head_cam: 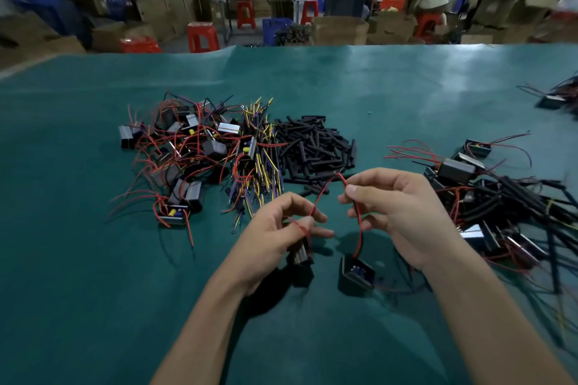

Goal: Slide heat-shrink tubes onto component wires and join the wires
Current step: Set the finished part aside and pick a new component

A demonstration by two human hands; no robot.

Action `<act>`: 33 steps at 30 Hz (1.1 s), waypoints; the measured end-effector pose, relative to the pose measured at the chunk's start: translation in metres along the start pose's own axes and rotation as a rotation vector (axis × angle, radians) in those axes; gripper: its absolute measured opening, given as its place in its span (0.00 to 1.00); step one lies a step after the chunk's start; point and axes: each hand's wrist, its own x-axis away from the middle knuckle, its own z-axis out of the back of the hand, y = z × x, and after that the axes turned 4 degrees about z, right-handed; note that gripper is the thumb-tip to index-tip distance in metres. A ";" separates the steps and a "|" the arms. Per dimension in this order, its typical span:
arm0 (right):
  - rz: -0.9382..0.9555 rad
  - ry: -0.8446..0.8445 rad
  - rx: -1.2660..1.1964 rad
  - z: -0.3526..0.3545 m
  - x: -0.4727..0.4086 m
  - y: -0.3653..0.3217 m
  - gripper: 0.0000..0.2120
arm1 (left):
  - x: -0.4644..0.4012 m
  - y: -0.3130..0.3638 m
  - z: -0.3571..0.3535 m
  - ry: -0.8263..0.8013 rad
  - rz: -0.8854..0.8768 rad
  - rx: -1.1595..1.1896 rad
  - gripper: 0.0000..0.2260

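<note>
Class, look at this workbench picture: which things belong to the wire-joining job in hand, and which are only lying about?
In the job:
left hand pinching a red wire
right hand pinching the other red wire
black component hanging from that wire
heat-shrink tubes
unworked components

Lying about:
red stools
cardboard boxes

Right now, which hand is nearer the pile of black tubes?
Right. The right hand sits just below the pile of black tubes; the left hand is lower, toward its left edge.

Head camera looks forward and down, close over the table (93,259).
</note>
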 end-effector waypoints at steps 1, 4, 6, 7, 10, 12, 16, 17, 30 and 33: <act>-0.016 0.006 -0.030 -0.003 0.000 0.000 0.03 | 0.001 0.000 -0.001 -0.009 -0.002 -0.017 0.04; -0.048 0.011 -0.112 -0.009 0.000 0.002 0.05 | 0.001 0.000 -0.001 0.030 0.000 -0.063 0.05; -0.042 0.012 -0.136 -0.012 0.000 0.006 0.05 | 0.001 0.000 -0.001 0.088 -0.018 -0.086 0.06; -0.036 0.011 -0.146 -0.013 0.000 0.007 0.04 | 0.001 -0.001 -0.001 0.121 -0.032 -0.088 0.07; -0.014 0.013 -0.174 -0.018 0.001 0.011 0.03 | 0.001 -0.001 -0.006 0.193 -0.065 -0.049 0.03; 0.001 0.009 -0.147 -0.022 0.002 0.014 0.03 | -0.001 0.000 -0.009 0.237 -0.114 -0.046 0.06; 0.030 0.075 -0.029 -0.028 0.002 0.020 0.03 | -0.004 0.000 -0.012 0.302 -0.170 0.048 0.05; 0.036 0.115 0.015 -0.027 0.000 0.021 0.03 | -0.005 -0.001 -0.011 0.327 -0.178 0.078 0.06; 0.046 0.127 0.006 -0.038 0.009 0.020 0.05 | -0.002 0.007 -0.019 0.205 -0.148 0.032 0.06; 0.024 0.035 0.055 -0.039 0.010 0.014 0.06 | 0.000 0.006 -0.018 0.172 -0.176 -0.025 0.17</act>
